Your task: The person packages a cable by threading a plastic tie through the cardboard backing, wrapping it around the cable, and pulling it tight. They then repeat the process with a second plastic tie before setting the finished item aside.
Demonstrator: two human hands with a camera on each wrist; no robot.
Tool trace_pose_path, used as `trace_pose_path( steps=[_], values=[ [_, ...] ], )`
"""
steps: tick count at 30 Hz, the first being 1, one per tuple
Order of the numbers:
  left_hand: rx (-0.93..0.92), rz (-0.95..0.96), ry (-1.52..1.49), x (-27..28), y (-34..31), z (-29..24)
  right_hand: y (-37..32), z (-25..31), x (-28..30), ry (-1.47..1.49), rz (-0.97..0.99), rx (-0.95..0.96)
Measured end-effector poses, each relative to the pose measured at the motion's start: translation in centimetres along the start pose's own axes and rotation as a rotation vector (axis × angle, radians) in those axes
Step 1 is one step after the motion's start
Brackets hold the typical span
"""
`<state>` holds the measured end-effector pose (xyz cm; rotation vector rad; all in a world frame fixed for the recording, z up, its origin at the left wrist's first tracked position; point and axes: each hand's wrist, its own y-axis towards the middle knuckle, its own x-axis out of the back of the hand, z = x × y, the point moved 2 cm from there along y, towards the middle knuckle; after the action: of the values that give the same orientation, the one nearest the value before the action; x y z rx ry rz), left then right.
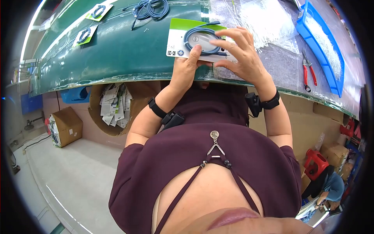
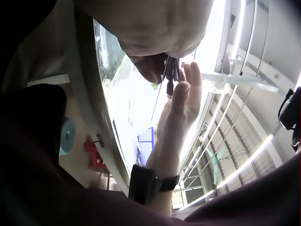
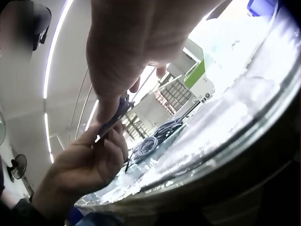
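Observation:
A white and green backing card with a coiled blue cable lying on its face is held above the front edge of the table. My left hand grips the card at its lower edge, thumb on the front by the coil and fingers behind. From the right, my right hand reaches over the card's right side, its fingers spread and loosely bent, fingertips right at the coil. In the left wrist view, the cable's dark plug ends stick out between the two hands.
Two carded cables lie at the back left, with loose coiled cables to their right. White ties spread at the right, beside red-handled pliers and a blue tray. Below the table, a carton holds cards.

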<state>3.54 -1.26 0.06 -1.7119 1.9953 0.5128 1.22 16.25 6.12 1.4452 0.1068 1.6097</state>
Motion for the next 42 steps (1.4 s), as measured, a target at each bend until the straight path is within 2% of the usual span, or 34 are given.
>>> trace_pose_path(
  steps=[5,8,13,20,24,30,33,34,36,37,40,42],
  values=[
    [0.048,0.067,-0.037,-0.7,-0.5,0.3,-1.4,-0.6,-0.4,0.06,-0.101,-0.079],
    [0.117,0.105,-0.188,-1.0,-0.6,-0.4,-1.5,-0.5,-0.1,0.062,-0.107,-0.103],
    [0.157,0.054,-0.126,0.0,-0.6,0.5,-1.5,0.0,-0.2,0.028,-0.106,-0.089],
    [0.049,0.04,0.002,-0.7,-0.7,1.5,-1.5,0.6,-0.6,-0.028,-0.119,-0.078],
    [0.026,-0.028,0.036,-1.3,-0.9,1.3,-1.8,0.6,-1.2,-0.048,-0.122,-0.071],
    [0.037,-0.025,0.031,-1.0,-1.4,0.9,-2.6,0.5,-1.1,-0.022,-0.147,-0.094],
    [0.038,-0.036,0.029,-0.2,-1.2,0.3,-3.6,-0.9,1.2,0.077,-0.315,-0.337],
    [0.037,-0.045,0.043,0.2,-1.1,0.2,-4.5,-2.1,2.0,0.075,-0.317,-0.336],
    [0.034,-0.067,0.072,0.8,-0.8,-0.1,-5.7,-5.4,3.7,0.052,-0.291,-0.676],
    [0.029,-0.064,0.073,0.8,-0.7,-0.1,-5.2,-6.0,3.6,0.051,-0.294,-0.671],
    [-0.004,-0.054,0.076,0.8,-0.1,-0.2,-2.4,-7.2,2.8,-0.06,-0.202,-0.471],
    [-0.017,-0.059,0.075,1.1,0.0,-0.3,-0.7,-9.4,1.1,-0.12,-0.134,-0.486]
  ],
)
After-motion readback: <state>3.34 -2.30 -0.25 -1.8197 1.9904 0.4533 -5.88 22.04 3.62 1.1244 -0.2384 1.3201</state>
